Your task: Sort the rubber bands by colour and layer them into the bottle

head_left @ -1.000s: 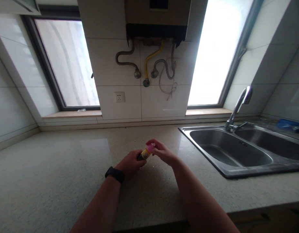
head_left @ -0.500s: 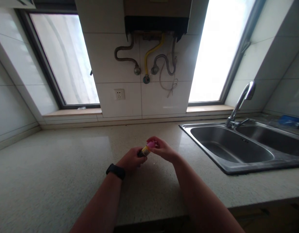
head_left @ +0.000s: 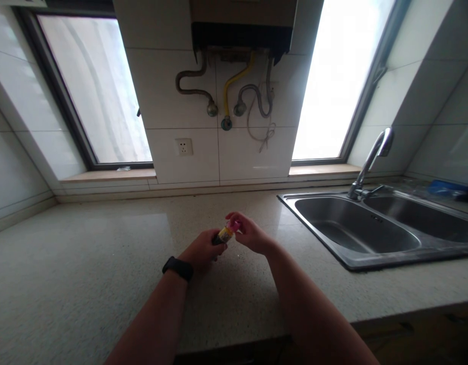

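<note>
My left hand (head_left: 202, 249), with a black band on its wrist, is closed around the dark lower end of a small bottle (head_left: 223, 234) with a yellow label. The bottle tilts up to the right above the counter. On its upper end sits a pink cap (head_left: 234, 226), pinched by the curled fingers of my right hand (head_left: 253, 236). My fingers cover part of both the cap and the bottle, and the label is too small to read.
The hands are over a speckled pale countertop (head_left: 104, 263). To the right is a double steel sink (head_left: 357, 261) with a chrome faucet (head_left: 370, 159). A water heater (head_left: 241, 35) with pipes hangs on the tiled wall, between two windows. Something blue (head_left: 446, 187) lies at the far right.
The whole view has shifted slightly, so everything sits a little further left. Both hands keep hold of the bottle and its cap; the right fingers have turned slightly around the cap.
</note>
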Tool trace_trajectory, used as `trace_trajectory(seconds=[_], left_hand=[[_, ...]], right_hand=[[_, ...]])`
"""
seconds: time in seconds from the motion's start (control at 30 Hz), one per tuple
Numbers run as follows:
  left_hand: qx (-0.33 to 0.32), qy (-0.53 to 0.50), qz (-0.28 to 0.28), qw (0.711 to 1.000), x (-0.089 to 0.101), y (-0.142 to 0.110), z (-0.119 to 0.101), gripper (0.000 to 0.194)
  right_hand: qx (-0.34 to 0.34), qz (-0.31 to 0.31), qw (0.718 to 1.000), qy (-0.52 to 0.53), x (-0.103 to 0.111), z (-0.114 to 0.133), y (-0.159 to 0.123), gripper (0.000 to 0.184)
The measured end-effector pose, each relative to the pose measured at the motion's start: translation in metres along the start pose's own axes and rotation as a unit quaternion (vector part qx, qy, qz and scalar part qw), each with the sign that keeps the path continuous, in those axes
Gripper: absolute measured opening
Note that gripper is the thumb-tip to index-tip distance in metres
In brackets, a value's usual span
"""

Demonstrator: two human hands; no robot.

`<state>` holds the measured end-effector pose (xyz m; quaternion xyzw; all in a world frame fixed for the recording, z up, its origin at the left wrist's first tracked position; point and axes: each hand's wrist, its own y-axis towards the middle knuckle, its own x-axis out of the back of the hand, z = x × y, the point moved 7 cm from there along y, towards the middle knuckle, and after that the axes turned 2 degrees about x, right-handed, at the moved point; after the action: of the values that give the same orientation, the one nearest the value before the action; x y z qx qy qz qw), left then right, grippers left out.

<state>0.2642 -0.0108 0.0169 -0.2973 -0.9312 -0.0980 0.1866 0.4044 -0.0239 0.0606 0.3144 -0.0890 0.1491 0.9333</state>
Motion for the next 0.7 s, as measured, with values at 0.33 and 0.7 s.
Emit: trace_trajectory(seconds=[0.33,0.7], left_hand=[[-0.024,0.052,-0.014,0.998,0.002,-0.001,-0.005,0.023],[-0.016,-0.02,0.016,1.0,-0.004,0.002,0.001,0.023]], right_hand=[[-0.123,-0.045,0.986,-0.102,0.003,-0.029,-0.001,0.037],[-0.04,0.003,0.999,-0.017,0.005,0.0,0.0,0.024]])
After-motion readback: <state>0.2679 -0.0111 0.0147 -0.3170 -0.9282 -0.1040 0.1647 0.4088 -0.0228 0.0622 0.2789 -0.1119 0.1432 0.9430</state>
